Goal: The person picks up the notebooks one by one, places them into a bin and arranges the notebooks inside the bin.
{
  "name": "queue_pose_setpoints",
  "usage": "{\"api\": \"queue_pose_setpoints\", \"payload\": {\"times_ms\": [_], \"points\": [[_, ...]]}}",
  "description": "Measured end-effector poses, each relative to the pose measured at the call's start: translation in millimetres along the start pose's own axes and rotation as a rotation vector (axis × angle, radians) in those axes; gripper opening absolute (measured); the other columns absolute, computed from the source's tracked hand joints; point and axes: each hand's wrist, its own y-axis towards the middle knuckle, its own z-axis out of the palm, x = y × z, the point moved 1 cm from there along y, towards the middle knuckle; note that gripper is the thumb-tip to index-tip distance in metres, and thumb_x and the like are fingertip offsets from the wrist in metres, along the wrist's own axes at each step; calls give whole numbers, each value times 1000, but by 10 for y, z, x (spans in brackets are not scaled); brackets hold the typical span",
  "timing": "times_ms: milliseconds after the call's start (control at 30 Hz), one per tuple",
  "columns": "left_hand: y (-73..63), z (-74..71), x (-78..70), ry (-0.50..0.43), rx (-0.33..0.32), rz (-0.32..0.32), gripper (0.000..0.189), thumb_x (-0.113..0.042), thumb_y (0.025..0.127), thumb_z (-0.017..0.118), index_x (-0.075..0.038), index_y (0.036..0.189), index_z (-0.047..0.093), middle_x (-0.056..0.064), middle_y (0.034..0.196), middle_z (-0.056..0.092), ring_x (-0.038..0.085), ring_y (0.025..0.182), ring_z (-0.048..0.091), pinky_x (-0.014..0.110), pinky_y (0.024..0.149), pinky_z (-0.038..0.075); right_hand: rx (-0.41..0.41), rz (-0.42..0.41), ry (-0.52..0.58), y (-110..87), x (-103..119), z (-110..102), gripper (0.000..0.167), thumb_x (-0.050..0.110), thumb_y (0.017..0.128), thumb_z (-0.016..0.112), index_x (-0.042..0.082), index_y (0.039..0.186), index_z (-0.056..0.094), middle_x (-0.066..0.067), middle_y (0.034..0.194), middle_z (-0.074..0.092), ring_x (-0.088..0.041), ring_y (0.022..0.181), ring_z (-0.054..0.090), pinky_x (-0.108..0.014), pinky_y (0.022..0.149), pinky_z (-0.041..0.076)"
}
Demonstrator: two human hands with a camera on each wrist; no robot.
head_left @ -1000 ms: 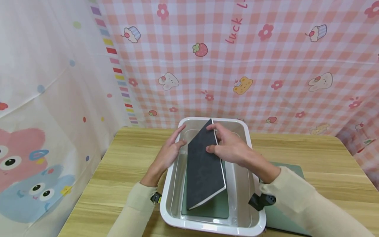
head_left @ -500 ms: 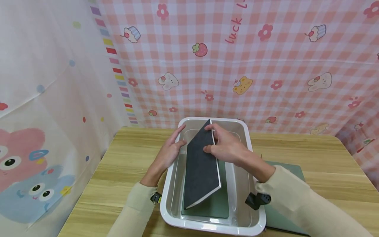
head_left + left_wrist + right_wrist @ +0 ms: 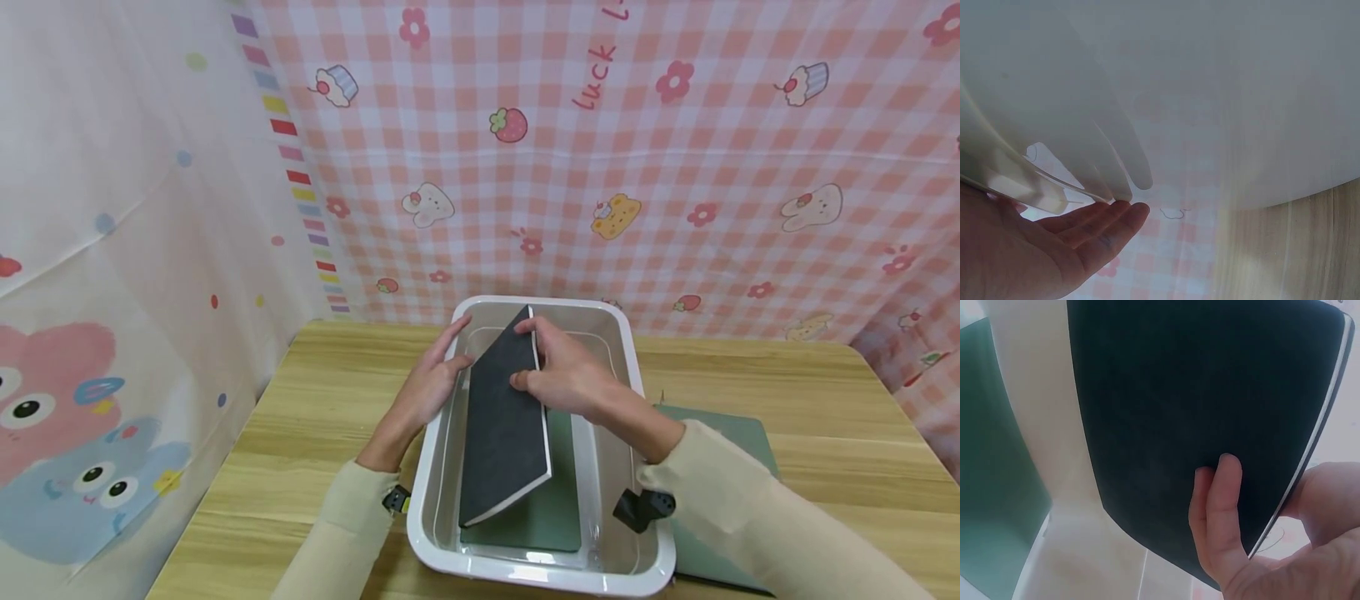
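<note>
Over on the far left hangs a white cloth [image 3: 112, 250] with cartoon faces, and next comes the wooden table [image 3: 300, 417]. Now a pale left sleeve [image 3: 337, 517], leading up to the left hand [image 3: 431, 383]: long, fairly straight fingers outside, thumb over the inside, and the wall of the white tub [image 3: 540, 577] held between them! Pink checked cloth [image 3: 525, 183] forms the backdrop. Inside the tub, there it is, the dark book [image 3: 502, 425], tilted, its left edge low and its right edge raised. Below lies a flat green piece [image 3: 551, 517]; whether the two are joined, I can't tell. On that raised edge, the right hand [image 3: 570, 375] has a firm pinch: thumb and forefinger on the upper face, and the right wrist view shows two more fingers against the underside. Further right, a small black camera [image 3: 641, 508] sits at the wrist, then a green book [image 3: 716, 429] lies on the table, partly covered by the right sleeve [image 3: 765, 508].
</note>
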Motion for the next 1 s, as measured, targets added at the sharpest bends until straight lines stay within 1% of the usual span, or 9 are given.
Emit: {"api": "queue_pose_setpoints", "payload": {"times_ms": [67,233,300,433,533,800,1000], "points": [[1,0,-3,2,1,1,59,-20,96,50,-30,152,39,2,158,34,29,135,43,50,107,39,-4,1,4,-1,-4,11,55,4,91,63,5,140,39,-17,102,67,-20,80,69,-35,75,54],[1,-2,-5,-2,6,-7,58,-21,96,51,-32,152,39,1,158,33,27,137,40,50,109,37,13,15,60,3,-27,61,56,1,92,62,5,142,36,-20,103,64,-22,77,70,-37,63,58],[1,-2,-6,-2,7,-6,59,-21,96,51,-32,152,39,1,158,33,26,137,39,50,110,36,23,27,75,4,-39,80,57,0,92,61,5,142,35,-21,103,63,-23,77,70,-38,59,58],[1,0,-3,-2,4,-7,58,-20,96,51,-32,152,40,0,158,34,26,137,39,50,111,35,24,42,61,3,-51,100,57,1,92,62,6,143,35,-20,103,63,-23,77,70,-37,60,58],[0,-2,3,-3,6,-9,58,-20,96,51,-32,152,40,1,157,34,27,135,41,51,109,36,21,46,58,6,-57,110,58,1,92,63,7,143,35,-20,103,63,-23,77,70,-37,60,58],[2,1,12,-9,13,-8,58,-21,97,50,-31,153,38,1,158,33,28,135,41,54,108,37,38,46,65,8,-87,142,61,-1,91,64,7,144,35,-21,109,62,-24,82,70,-39,63,59],[2,-2,18,-4,14,-8,58,-22,97,50,-31,153,38,0,159,32,27,138,38,55,109,36,40,46,47,8,-103,165,60,-2,89,66,6,142,37,-21,105,61,-23,77,70,-37,59,58]]}}
